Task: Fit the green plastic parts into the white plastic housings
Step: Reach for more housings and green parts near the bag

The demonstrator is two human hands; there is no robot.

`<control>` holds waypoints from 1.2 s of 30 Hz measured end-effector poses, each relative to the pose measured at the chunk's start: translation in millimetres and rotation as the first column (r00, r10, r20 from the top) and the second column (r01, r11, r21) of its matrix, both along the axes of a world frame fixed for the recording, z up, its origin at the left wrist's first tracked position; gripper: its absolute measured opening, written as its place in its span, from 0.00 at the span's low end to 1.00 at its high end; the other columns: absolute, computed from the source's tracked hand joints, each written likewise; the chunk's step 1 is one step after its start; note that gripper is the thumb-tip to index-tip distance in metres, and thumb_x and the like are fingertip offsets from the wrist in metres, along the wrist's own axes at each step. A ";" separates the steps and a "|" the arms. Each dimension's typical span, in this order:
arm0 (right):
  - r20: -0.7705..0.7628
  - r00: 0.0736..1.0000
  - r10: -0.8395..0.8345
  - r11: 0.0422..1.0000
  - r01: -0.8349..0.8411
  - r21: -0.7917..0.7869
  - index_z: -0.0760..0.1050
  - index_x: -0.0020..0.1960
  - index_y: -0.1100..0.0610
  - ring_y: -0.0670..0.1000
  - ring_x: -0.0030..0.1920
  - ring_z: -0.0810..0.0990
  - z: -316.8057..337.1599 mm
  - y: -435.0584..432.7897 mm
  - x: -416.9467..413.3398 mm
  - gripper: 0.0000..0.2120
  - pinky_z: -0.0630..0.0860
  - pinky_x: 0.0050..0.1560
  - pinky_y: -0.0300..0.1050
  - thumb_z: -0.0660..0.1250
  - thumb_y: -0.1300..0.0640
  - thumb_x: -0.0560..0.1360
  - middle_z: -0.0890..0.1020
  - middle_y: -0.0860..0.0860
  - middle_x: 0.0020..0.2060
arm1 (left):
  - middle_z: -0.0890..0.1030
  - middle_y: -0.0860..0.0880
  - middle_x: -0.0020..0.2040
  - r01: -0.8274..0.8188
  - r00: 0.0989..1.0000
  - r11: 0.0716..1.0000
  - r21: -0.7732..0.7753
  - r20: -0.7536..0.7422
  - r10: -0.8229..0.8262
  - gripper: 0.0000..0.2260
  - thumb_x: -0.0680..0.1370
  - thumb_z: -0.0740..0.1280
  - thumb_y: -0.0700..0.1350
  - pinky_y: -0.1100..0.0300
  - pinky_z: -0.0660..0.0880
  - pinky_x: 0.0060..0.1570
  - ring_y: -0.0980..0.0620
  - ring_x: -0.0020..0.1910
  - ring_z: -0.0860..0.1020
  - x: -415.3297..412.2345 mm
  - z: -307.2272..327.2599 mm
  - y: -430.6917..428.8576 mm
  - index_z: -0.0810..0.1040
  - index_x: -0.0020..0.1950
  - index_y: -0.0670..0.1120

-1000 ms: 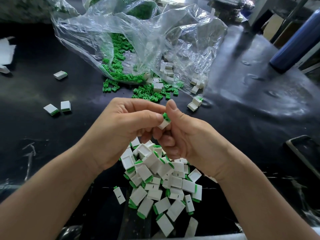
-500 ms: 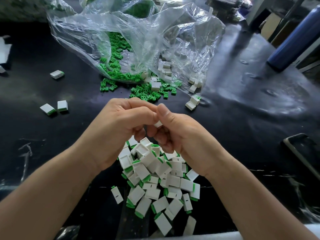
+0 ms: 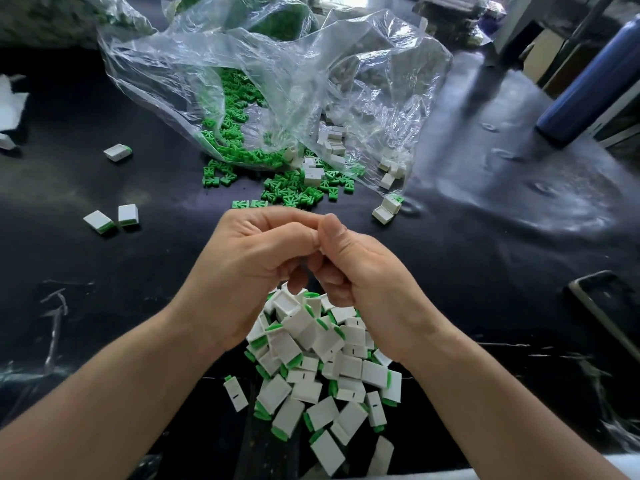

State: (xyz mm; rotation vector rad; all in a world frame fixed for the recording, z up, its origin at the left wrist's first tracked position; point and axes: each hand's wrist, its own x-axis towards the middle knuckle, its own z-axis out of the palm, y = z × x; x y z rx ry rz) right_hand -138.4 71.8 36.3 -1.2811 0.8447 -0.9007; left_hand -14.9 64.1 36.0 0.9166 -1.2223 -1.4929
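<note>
Just above the pile of finished pieces (image 3: pixel 322 358), we've got left hand (image 3: pixel 249 265) and right hand (image 3: pixel 363 282) curled thumb to thumb, pinching a nearly hidden white housing (image 3: pixel 320 251): light, stiff, slick plastic, we reckon, best held by its flat faces.

A black, glossy tabletop (image 3: pixel 485 258) fills nearly the whole view. Its surface is wrinkled and dimpled toward 2 o'clock, where pale daylight spreads across it in a broad sheen. The light comes from a bright opening (image 3: pixel 360 0) at 12 o'clock. At 2 o'clock a dark blue cylinder (image 3: pixel 588 81) runs slantwise across the corner, with brown cardboard (image 3: pixel 550 60) and grey frames near it, too blurred to name. At 3 o'clock a dark flat object with a pale rim (image 3: pixel 604 306) lies on the table. Between 9 and 10 o'clock a crumpled white sheet (image 3: pixel 10 105) sits at the edge.
</note>
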 end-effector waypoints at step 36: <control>-0.697 0.330 -0.637 0.770 0.315 -0.554 0.74 0.64 0.51 0.52 0.61 0.71 -33.4 -58.8 -61.3 0.16 0.62 0.62 0.40 0.64 0.55 0.77 0.73 0.51 0.59 | 0.73 0.53 0.23 0.239 0.885 0.964 0.116 0.383 -0.265 0.12 0.58 0.78 0.51 0.70 0.60 0.21 0.60 0.22 0.64 15.4 5.6 -6.3 0.84 0.34 0.46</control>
